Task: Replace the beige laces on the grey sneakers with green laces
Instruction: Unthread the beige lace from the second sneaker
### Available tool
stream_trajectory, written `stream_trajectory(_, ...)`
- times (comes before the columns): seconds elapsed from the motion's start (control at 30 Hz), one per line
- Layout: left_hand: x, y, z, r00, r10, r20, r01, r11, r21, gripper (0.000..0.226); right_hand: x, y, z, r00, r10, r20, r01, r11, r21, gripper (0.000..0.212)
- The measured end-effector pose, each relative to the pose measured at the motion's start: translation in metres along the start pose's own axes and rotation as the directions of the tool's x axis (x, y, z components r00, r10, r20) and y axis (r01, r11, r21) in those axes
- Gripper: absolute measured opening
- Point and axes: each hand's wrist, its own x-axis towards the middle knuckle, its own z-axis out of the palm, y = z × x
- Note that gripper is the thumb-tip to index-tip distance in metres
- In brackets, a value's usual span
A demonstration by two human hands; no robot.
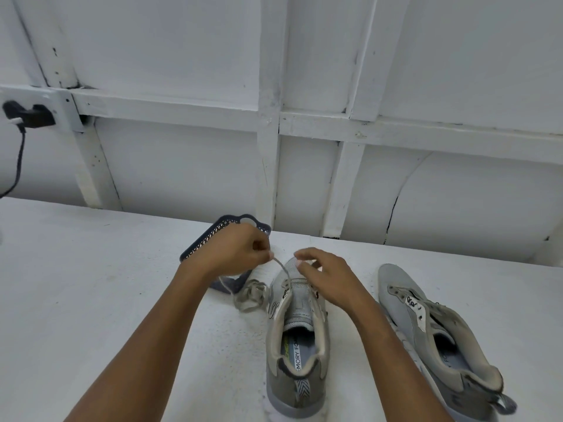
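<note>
A grey sneaker (pixel 297 345) stands upright in the middle of the white table, heel toward me. My left hand (pixel 240 251) pinches a beige lace (pixel 281 271) that runs taut down to a left eyelet near the toe. Beside the shoe's left side lies a loose heap of beige lace (pixel 249 295). My right hand (pixel 323 275) hovers over the toe end with curled fingers on the right side of the lacing; what it pinches is hidden. A second grey sneaker (pixel 432 333), without laces, lies tilted at the right. No green lace is visible.
A dark blue mesh basket (pixel 201 243) sits behind my left hand, partly hidden. The white table (pixel 91 284) ends at a white panelled wall. A black plug and cable (pixel 21 123) hang on the wall at far left.
</note>
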Motion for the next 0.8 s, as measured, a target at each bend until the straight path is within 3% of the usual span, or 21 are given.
stream_trajectory(0.1, -0.006, 0.004, -0.001, 0.997, 0.059, -0.041, -0.061, 0.998, -0.034, 0.014, -0.006, -0.016, -0.006, 0.990, -0.087, 0.109, 0.070, 0.987, 0.147, 0.024)
stream_trajectory(0.23, -0.013, 0.005, -0.007, 0.994, 0.085, -0.064, -0.092, 0.989, -0.116, 0.012, -0.013, -0.026, -0.005, 0.983, -0.129, 0.130, 0.117, 0.989, 0.094, 0.017)
stream_trajectory(0.47, -0.030, 0.001, -0.013, 0.995, 0.098, -0.020, -0.100, 0.958, -0.269, 0.014, -0.031, -0.036, -0.008, 0.970, -0.135, 0.199, 0.089, 0.970, 0.225, 0.027)
stream_trajectory(0.57, -0.041, 0.002, -0.017, 0.995, 0.081, -0.054, -0.095, 0.934, -0.344, 0.010, -0.045, -0.043, -0.015, 0.918, -0.202, 0.343, 0.086, 0.942, 0.324, 0.028)
stream_trajectory(0.67, -0.047, 0.004, -0.018, 0.983, 0.049, -0.178, -0.114, 0.919, -0.378, 0.009, -0.060, -0.052, -0.018, 0.817, -0.362, 0.449, 0.073, 0.837, 0.543, 0.029)
stream_trajectory(0.8, -0.058, 0.003, -0.009, 0.973, 0.032, -0.229, -0.132, 0.890, -0.436, 0.012, -0.073, -0.063, -0.014, 0.763, -0.563, 0.319, 0.032, 0.525, 0.850, 0.031)
